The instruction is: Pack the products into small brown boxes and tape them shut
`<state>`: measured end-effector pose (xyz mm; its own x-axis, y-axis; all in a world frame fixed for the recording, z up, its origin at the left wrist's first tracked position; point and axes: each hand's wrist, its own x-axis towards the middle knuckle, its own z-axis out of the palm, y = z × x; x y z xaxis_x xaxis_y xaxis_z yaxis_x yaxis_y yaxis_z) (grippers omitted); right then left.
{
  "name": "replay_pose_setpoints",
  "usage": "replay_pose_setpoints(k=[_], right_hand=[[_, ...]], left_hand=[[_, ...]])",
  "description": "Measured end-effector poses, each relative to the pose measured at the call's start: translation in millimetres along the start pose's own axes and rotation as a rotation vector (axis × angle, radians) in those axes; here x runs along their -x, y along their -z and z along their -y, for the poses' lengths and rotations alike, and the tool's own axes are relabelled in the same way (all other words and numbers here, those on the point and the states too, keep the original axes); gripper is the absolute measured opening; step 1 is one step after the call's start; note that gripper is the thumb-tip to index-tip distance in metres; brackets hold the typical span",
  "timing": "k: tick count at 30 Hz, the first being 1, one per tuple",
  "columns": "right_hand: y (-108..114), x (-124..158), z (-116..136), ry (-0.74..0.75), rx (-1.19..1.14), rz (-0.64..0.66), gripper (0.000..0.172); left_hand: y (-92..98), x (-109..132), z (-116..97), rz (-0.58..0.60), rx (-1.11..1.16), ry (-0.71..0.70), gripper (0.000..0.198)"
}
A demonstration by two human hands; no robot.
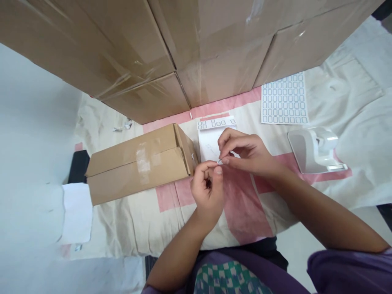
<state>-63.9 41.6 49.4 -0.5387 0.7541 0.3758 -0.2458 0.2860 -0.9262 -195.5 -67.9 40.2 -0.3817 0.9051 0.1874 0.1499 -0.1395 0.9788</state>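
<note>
My left hand and my right hand meet fingertip to fingertip in front of me. Between them is a small white sticker, pinched by the thumb and forefinger of each hand; most of it is hidden by the fingers. Just behind my hands lies a white sheet, its folded top strip bearing a few blue-outlined labels. To the left of my left hand, close by, a taped cardboard box lies on the patterned cloth.
A large stack of taped cartons stands along the back. At right are a full label sheet and a white tape dispenser. A white paper and a black object lie at far left, with crumpled scraps behind the box.
</note>
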Motion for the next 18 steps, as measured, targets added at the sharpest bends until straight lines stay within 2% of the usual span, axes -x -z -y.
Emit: replay_pose_setpoints(k=[5,10,15,18], right_hand=[[-0.2,-0.1,-0.5,-0.003,0.028,0.022,0.009],[0.4,0.2,-2.9,-0.025,0.024,0.04,0.005],[5.6,-0.1,-0.8,-0.059,-0.046,0.059,0.034],[7.4,-0.4,4.3,-0.034,0.069,0.106,0.022]], left_hand=[[-0.9,1.2,1.2,0.013,0.058,-0.001,0.006],[0.2,1.0,0.3,0.019,0.032,0.01,0.011],[2.1,-0.3,-2.4,0.054,-0.045,0.048,0.018],[3.2,-1.0,-3.1,0.083,-0.1,0.056,0.018]])
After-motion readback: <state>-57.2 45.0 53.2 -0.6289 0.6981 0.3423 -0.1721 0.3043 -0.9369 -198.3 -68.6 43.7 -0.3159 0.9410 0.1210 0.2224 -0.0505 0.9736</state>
